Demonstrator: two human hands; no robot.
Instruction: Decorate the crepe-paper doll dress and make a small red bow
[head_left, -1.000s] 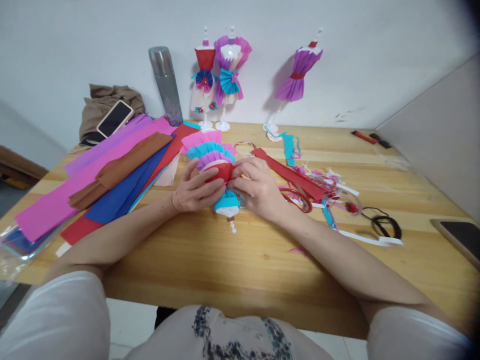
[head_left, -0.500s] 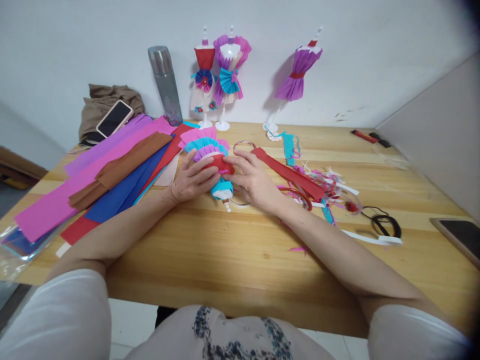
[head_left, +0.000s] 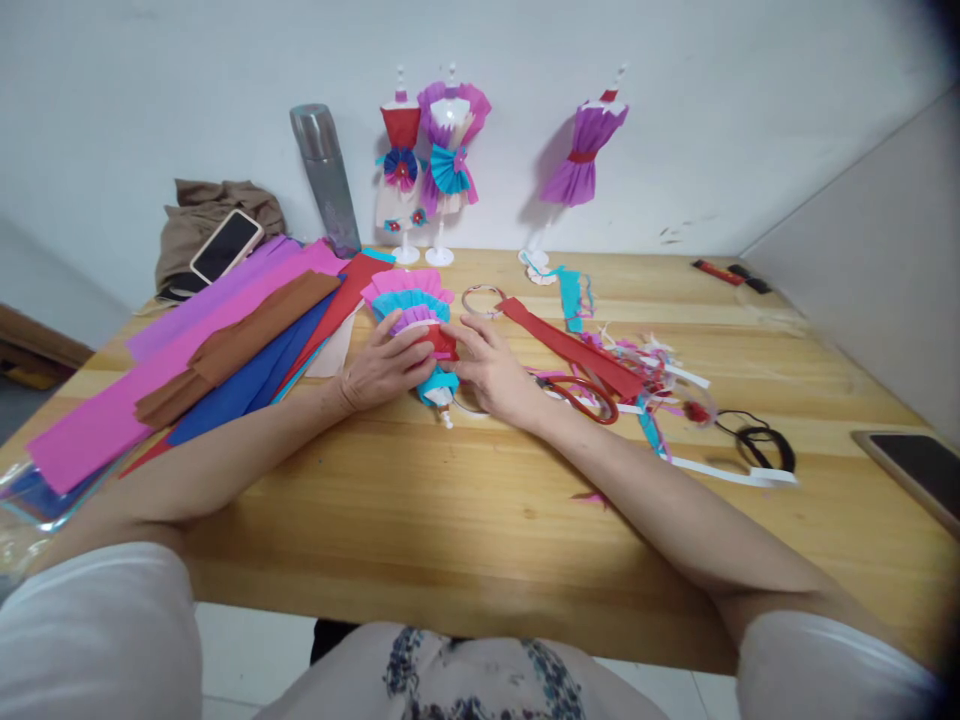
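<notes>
A small mannequin [head_left: 436, 392] lies on the table with its neck toward me, dressed in crepe paper. Its skirt [head_left: 411, 300] has pink, blue and purple ruffles, with red paper [head_left: 442, 342] around the middle and blue at the chest. My left hand [head_left: 386, 365] is closed over the mannequin's left side, fingers across the red paper. From the right, my right hand [head_left: 491, 370] pinches at the edge of the red paper with thumb and fingers. Its fingertips partly hide what they grip.
Crepe paper strips [head_left: 247, 330] lie on the left. Three dressed mannequins [head_left: 585, 150] and a flask [head_left: 326, 180] stand by the wall. On the right are scissors [head_left: 585, 395], a red strip [head_left: 570, 345], paper scraps [head_left: 652, 365], a black cord [head_left: 765, 448] and a phone [head_left: 915, 465].
The view has shifted slightly. My right fingers have shifted a little on the red paper, and less of it shows between the hands. My left hand stays on the mannequin.
</notes>
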